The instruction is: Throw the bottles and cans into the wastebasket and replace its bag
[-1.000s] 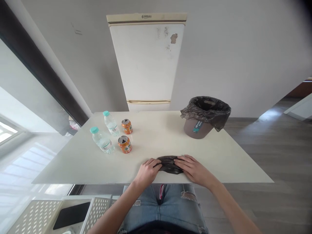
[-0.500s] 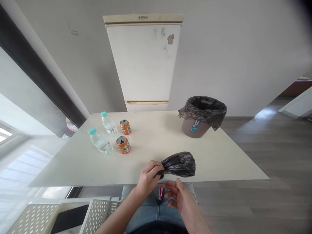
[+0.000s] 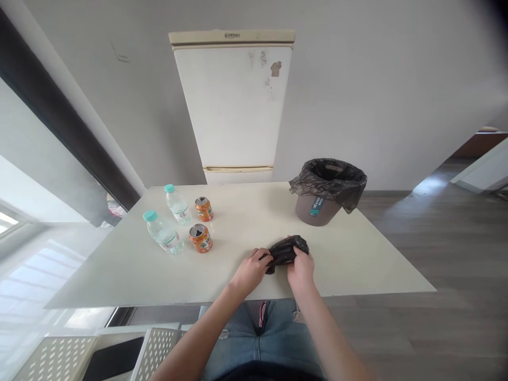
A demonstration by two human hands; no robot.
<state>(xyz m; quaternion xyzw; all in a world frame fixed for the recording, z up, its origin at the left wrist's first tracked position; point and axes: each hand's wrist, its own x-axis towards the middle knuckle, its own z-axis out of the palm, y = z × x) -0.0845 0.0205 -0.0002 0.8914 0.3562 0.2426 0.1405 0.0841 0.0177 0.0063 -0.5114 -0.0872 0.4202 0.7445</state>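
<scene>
A crumpled black plastic bag [image 3: 284, 250] is held just above the near middle of the white table [image 3: 246, 227]. My left hand [image 3: 254, 270] pinches its left end with closed fingers. My right hand [image 3: 301, 267] wraps round its right side from below, fingers curled over it. The bag is squeezed into a small bundle between both hands.
A grey bin lined with a black bag [image 3: 327, 190] stands at the table's back right. Two water bottles [image 3: 162, 232] and two orange cans [image 3: 200, 238] stand at the left. A white fridge [image 3: 234, 106] is behind the table. Perforated white chairs [image 3: 71, 357] sit at lower left.
My right hand came up from below the table edge and closed on the bag. The bag went from a puffed shape to a tighter bundle, slightly farther onto the table.
</scene>
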